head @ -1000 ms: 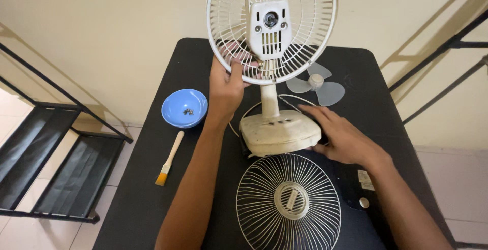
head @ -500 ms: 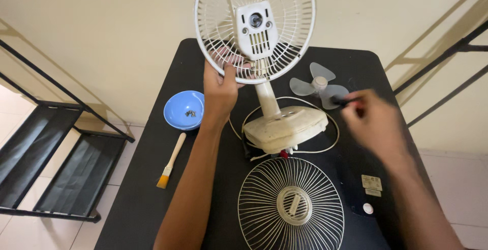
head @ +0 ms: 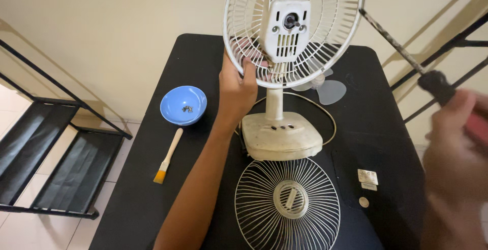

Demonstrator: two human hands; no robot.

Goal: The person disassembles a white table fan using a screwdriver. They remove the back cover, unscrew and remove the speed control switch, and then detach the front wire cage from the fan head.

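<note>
One white fan (head: 281, 128) stands in the middle of the black bench (head: 168, 199). The left hand (head: 238, 90) grips the edge of its back cage (head: 244, 11). The right hand (head: 455, 143) is closed on a screwdriver (head: 406, 62), up in the air, off to the right of the fan. One loose front cage (head: 287, 201) lies flat in front of the fan. One clear blade (head: 328, 90) lies behind it. One blue bowl (head: 183, 105) and one brush (head: 168, 157) lie on the left. The wall (head: 101, 26) is cream. A black rack (head: 46, 143) stands on the tiled floor.
</note>
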